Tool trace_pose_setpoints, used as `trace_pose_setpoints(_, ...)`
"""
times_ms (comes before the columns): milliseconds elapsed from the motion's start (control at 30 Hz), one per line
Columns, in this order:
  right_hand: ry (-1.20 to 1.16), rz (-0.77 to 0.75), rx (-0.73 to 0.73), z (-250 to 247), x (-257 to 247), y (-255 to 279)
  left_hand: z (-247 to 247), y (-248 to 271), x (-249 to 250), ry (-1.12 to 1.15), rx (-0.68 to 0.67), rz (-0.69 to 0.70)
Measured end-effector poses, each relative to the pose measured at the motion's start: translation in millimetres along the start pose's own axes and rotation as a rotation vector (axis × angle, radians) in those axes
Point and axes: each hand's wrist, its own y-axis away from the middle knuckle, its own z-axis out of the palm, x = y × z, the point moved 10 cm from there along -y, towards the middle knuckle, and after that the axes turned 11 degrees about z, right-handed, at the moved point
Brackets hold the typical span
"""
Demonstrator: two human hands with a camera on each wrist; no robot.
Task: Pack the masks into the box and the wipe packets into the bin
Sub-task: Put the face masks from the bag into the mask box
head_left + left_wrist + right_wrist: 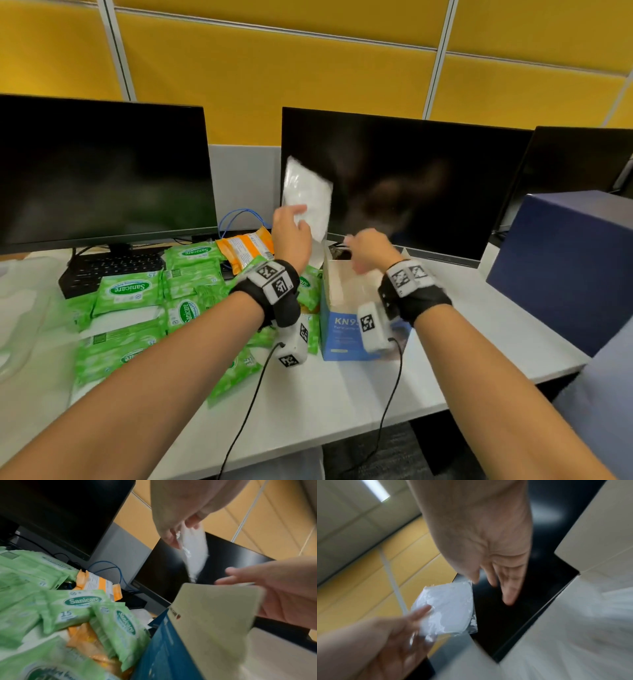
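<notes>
My left hand (293, 226) pinches a white mask in a clear wrapper (308, 198), held upright above the left side of the box; the mask (448, 605) also shows in the right wrist view and the mask (193, 550) in the left wrist view. The blue and white KN95 box (346, 329) stands open on the desk. My right hand (368, 248) hovers over the box's opening with straight, relaxed fingers (506, 591) and holds nothing. Several green wipe packets (130, 291) lie spread on the desk at the left, with orange packets (246, 248) behind them.
Two dark monitors (404, 181) stand at the back, a black keyboard (113, 267) under the left one. A dark blue box (565, 267) sits at the right. A translucent bin (17, 308) shows at the far left edge. Bare white desk (325, 404) lies in front.
</notes>
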Motion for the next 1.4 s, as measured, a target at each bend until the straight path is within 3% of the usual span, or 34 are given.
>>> trace_pose_setpoints(100, -0.644, 0.011, 0.218, -61, 27, -8, 6, -13, 13, 0.088, -0.038, 0.032)
trace_pose_setpoints(167, -0.756, -0.057, 0.238, -84, 31, -1, 15, -14, 21, 0.124, -0.076, 0.053)
trace_pose_setpoints(267, -0.554, -0.147, 0.153, -93, 24, 6, 40, -11, 29, 0.139, -0.203, 0.075)
trace_pose_setpoints(500, -0.195, -0.013, 0.255, -108, 43, 17, 97, 17, 18, -0.269, -0.598, 0.169)
trace_pose_setpoints(633, -0.084, 0.066, 0.160, -89, 43, 17, 111, 33, 4, -0.499, -0.748, 0.242)
trace_pose_setpoints(733, -0.030, 0.098, 0.091, -75, 40, 17, 111, 41, -13, -0.636, -0.826, 0.204)
trace_pose_setpoints(1000, 0.087, 0.128, -0.078, -26, 20, 24, 98, 57, -52, -0.524, -0.799, -0.037)
trace_pose_setpoints(1133, 0.070, 0.105, -0.148, 1, 6, 28, 98, 61, -49, -0.483, -0.766, -0.060)
trace_pose_setpoints(1400, -0.052, 0.138, 0.131, -18, -3, 17, 99, 61, -47, -0.464, -0.784, -0.067)
